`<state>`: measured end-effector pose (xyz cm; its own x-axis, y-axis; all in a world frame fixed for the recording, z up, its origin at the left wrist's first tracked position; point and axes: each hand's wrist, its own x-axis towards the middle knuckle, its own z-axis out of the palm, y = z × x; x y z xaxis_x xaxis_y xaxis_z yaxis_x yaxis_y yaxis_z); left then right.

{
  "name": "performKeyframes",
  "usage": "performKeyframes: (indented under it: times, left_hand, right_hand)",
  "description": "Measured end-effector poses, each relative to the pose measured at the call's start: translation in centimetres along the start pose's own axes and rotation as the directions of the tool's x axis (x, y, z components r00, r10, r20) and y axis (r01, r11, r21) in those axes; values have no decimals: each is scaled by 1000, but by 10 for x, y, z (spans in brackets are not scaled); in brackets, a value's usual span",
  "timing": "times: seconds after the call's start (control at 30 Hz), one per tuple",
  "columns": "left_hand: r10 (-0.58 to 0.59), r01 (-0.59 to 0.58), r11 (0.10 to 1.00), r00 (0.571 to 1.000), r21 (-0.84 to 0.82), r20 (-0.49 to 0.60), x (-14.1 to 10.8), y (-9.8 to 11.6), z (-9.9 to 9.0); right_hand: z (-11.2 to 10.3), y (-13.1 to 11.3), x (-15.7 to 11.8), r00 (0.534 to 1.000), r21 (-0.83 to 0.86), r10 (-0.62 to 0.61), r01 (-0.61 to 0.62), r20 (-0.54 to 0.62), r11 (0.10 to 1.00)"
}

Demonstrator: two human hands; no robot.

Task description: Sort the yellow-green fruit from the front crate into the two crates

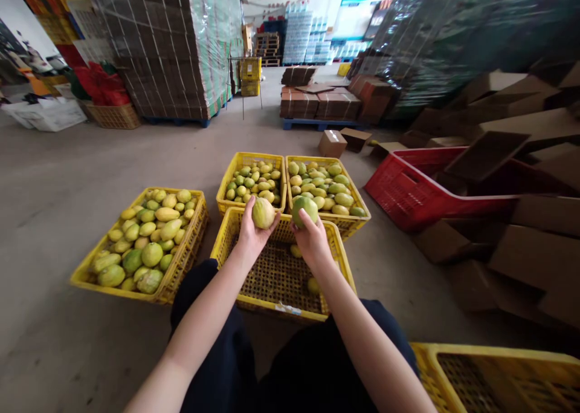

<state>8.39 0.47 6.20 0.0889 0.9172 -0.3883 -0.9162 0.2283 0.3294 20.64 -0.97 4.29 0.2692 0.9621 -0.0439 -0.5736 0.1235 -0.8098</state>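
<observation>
My left hand is wrapped round a pale yellow-green, roundish fruit. A greener round fruit sits in my right hand, with the thumb across its front. Both fruits are held side by side above the far rim of a yellow plastic crate. Inside that crate, a few fruits lie along the right side, such as a small yellow fruit, and the mesh floor shows. My right forearm hides part of the crate. The exact kind of fruit is not plain.
Two yellow crates of fruit, one at far left and one at far right, adjoin the near crate. Another full crate stands left. A red crate and cardboard boxes crowd the right; another yellow crate is at lower right.
</observation>
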Motion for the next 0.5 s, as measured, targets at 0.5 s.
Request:
performKeyframes:
  times: [0.5]
  left_hand:
    - [-64,65,998,996,-15,59,3,4,-2]
  right_hand:
    - [-4,2,-10,965,-293,-195,240,176,925]
